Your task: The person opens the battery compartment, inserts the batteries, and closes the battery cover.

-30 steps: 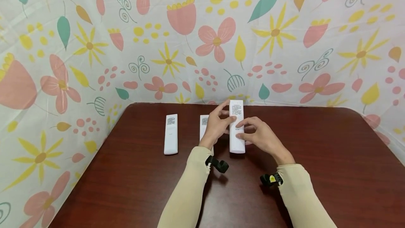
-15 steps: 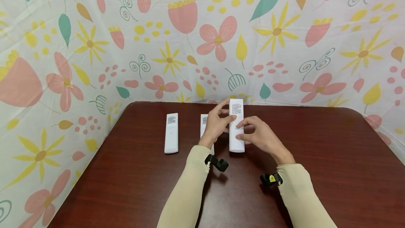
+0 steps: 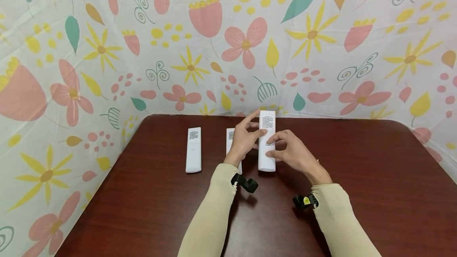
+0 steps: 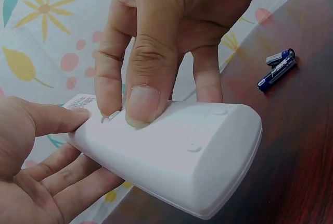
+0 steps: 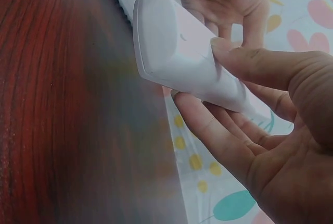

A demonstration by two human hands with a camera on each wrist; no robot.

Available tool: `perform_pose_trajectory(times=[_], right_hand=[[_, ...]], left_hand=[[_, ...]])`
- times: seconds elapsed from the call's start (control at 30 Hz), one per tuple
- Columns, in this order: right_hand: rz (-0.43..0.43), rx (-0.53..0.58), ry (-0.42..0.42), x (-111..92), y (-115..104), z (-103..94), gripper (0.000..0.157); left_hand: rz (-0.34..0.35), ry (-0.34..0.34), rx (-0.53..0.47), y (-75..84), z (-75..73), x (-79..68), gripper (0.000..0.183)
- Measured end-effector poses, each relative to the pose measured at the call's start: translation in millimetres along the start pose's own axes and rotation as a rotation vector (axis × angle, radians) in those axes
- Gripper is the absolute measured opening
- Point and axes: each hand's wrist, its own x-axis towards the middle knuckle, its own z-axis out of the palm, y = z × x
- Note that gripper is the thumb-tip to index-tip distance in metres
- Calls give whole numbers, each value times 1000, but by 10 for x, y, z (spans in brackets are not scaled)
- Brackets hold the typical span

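A white remote control [image 3: 266, 162] is held up above the table, back side toward me, with a printed label near its far end. My left hand [image 3: 244, 142] grips its far part from the left, thumb on the back and fingers along the edge and underneath. From the right, my right hand [image 3: 298, 154] holds the nearer part. In the left wrist view, the right thumb and index fingertip press on the back beside a small notch [image 4: 110, 115]. A second white remote [image 3: 230, 136] lies partly hidden behind the left hand. Further left lies a third remote [image 3: 193, 154], back up.
Two blue batteries [image 4: 278, 70] lie on the dark red-brown table [image 3: 375, 193], beyond the remote in the left wrist view. A floral cloth [image 3: 321, 70] hangs behind the table and along its left side. Black straps [image 3: 246, 183] stick out at the wrists.
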Motion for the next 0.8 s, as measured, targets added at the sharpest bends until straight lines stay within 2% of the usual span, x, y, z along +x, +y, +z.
perform_pose_trajectory(times=[0.47,0.73,0.8], right_hand=[[9,0,-30,10,32,10,24],[-2,-3,-48,16,40,13,24],[-23,-33,-40,11,38,10,24]], left_hand=[[-9,-22,-2,-7,14,-5,67],[-14,-27,1,-11,2,-16,68],[-13,-25,-1,-13,-1,-14,68]])
